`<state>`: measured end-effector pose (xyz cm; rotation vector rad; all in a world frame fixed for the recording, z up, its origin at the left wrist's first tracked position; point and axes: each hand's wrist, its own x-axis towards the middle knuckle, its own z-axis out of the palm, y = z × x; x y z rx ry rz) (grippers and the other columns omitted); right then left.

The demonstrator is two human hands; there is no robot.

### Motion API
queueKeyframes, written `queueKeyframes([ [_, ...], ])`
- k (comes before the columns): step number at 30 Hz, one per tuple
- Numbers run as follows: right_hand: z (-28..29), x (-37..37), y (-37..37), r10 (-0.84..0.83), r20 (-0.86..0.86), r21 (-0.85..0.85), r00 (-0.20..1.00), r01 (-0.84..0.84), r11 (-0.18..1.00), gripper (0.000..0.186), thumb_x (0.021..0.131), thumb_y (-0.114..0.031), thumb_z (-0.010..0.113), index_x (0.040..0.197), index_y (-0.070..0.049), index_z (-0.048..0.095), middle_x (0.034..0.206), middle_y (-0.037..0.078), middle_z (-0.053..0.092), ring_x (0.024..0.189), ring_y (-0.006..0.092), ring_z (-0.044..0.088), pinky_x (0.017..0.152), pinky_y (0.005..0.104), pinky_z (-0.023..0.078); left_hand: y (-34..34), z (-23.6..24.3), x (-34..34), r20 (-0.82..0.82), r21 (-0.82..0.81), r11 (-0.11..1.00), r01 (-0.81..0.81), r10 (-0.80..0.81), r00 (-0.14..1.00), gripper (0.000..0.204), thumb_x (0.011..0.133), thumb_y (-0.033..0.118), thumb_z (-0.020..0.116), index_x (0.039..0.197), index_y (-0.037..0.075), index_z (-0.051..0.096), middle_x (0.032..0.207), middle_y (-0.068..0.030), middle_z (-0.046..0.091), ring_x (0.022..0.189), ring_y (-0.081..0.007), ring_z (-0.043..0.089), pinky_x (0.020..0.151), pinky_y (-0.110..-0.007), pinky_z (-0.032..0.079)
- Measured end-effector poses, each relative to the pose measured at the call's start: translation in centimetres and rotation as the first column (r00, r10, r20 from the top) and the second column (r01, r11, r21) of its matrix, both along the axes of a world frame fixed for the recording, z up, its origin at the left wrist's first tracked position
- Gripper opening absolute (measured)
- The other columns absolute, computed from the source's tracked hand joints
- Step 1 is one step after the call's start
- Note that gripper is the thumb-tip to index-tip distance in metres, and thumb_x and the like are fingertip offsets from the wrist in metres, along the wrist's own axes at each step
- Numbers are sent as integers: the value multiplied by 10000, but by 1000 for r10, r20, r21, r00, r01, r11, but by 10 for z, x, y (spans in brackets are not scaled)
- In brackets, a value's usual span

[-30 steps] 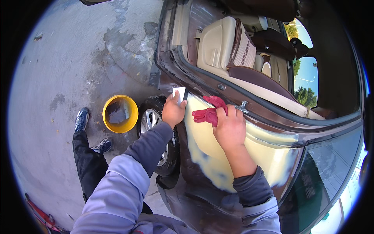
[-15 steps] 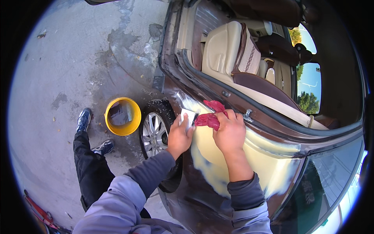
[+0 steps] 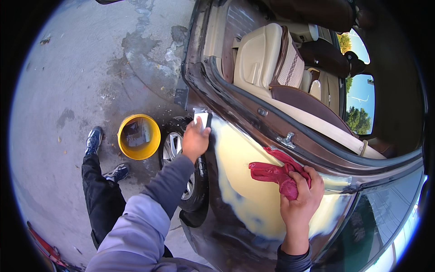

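Observation:
In the head view, my left hand (image 3: 194,141) grips a white block (image 3: 202,119) with a dark edge, at the upper left of a pale yellow patch (image 3: 238,195) on the brown car panel (image 3: 231,226). Its fingers are curled over the block. My right hand (image 3: 299,197) is closed on a wet, crumpled red cloth (image 3: 267,172), which lies on the right part of the patch, below a metal latch fitting (image 3: 286,139) on the door opening's edge.
A yellow bucket (image 3: 154,138) with murky water stands on the stained concrete ground (image 3: 63,68), left of the wheel (image 3: 174,145). Above the panel, the open doorway shows a beige seat (image 3: 258,54). My legs and shoes (image 3: 93,138) are at the lower left. A red object (image 3: 43,245) lies behind them.
My right hand and the red cloth have moved right and down along the panel. My left hand with the block moved down, then back up and leftward to the patch's upper edge.

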<state>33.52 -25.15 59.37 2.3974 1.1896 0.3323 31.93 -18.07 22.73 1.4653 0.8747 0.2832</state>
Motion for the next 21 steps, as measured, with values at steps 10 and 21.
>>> queueKeyframes([
  [10,-26,13,-16,97,151,87,984,-112,990,342,794,-259,905,1098,-148,795,1241,141,706,1103,372,679,941,493,503,-23,-32,-7,52,19,1000,-7,6,999,658,1017,291,743,1583,12,555,1537,-350,563,1347,-516,605,1128,-490,522],
  [21,-28,14,-13,89,170,103,982,-107,989,349,800,-256,905,1100,-120,790,1232,148,721,1090,377,693,936,483,517,-2,-26,-9,113,54,997,52,-57,992,655,1014,249,748,1598,33,546,1561,-342,547,1346,-529,598,1172,-490,483],
])
